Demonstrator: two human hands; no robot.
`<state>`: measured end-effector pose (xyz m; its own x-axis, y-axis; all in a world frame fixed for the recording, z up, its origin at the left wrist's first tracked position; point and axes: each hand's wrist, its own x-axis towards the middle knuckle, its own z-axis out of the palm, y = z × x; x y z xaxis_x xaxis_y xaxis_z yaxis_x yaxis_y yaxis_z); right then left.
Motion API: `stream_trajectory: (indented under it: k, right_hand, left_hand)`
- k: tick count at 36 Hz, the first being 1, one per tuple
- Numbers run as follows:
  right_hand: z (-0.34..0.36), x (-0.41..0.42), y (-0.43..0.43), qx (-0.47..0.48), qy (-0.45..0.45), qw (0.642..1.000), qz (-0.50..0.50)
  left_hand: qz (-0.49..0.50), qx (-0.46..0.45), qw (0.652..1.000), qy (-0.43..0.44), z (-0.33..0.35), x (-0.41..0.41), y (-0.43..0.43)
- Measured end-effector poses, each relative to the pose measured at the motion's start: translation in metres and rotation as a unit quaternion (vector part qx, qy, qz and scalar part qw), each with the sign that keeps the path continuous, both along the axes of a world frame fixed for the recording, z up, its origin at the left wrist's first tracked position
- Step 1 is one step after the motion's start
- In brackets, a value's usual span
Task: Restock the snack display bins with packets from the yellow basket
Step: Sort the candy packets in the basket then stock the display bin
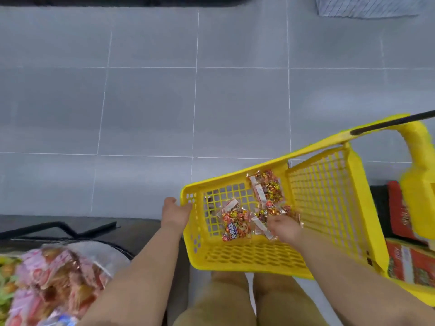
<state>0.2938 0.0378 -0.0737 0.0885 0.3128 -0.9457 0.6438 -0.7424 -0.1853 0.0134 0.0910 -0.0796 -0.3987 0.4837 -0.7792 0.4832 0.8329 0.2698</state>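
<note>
Yellow basket (235,177) rim: left hand (177,211) gripping | right hand (283,225) curled over packets (235,223), hold unclear | light, slippery film; I'd pinch seams.

Left hand (176,213) grips the yellow basket (247,258); right hand (283,225) (blurred) rests on packets (235,223) inside.

The basket (247,257) hangs tilted over the floor (150,102), right of centre, in front of the person's knees. Packets (235,225) lie inside it against its bottom grid. The left hand (175,212) grips its left rim. The right hand (282,225) is inside it, fingers curled on the nearest packets. A heap of wrapped snacks (58,274) lies at lower left. Boxes (400,208) lie behind the basket at right.
</note>
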Motion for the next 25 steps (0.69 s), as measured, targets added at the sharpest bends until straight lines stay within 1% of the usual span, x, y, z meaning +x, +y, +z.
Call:
stream_trajectory:
  k: [2,5,6,8,9,11,13,16,19,23,25]
  right_hand:
    - [-0.018,-0.004,0.006,-0.007,0.003,1.000,0.023]
    - [-0.045,-0.011,0.015,-0.023,0.010,0.999,0.048]
    - [-0.054,-0.015,0.018,-0.024,0.010,0.998,0.061]
    - [-0.072,-0.022,0.024,-0.018,0.017,0.995,0.101]
    - [-0.083,-0.025,0.026,-0.008,0.017,0.990,0.137]
    - [-0.101,-0.032,0.030,0.005,0.020,0.982,0.189]
    - [-0.114,-0.038,0.034,0.025,0.015,0.976,0.214]
    - [-0.132,-0.050,0.033,0.054,-0.003,0.957,0.285]
    - [-0.143,-0.062,0.028,0.073,-0.028,0.943,0.322]
    - [-0.148,-0.070,0.024,0.102,-0.047,0.914,0.390]
    - [-0.148,-0.071,0.024,0.110,-0.046,0.894,0.433]
  left_hand:
    - [-0.011,-0.009,1.000,-0.017,-0.015,0.003,0.001]
    - [0.010,0.011,0.999,-0.031,-0.036,0.009,-0.003]
    - [0.016,0.011,1.000,-0.015,-0.043,0.010,-0.004]
    - [0.010,0.013,0.999,0.051,-0.053,0.011,-0.008]
    - [0.005,0.021,0.996,0.081,-0.058,0.012,-0.010]
    - [0.001,0.037,0.994,0.106,-0.063,0.013,-0.012]
    - [0.000,0.049,0.993,0.112,-0.068,0.013,-0.013]
    - [0.018,0.066,0.991,0.112,-0.071,0.011,-0.015]
    - [0.037,0.073,0.991,0.106,-0.073,0.012,-0.020]
    - [0.043,0.080,0.990,0.108,-0.072,0.012,-0.023]
    - [0.049,0.082,0.990,0.106,-0.073,0.012,-0.023]
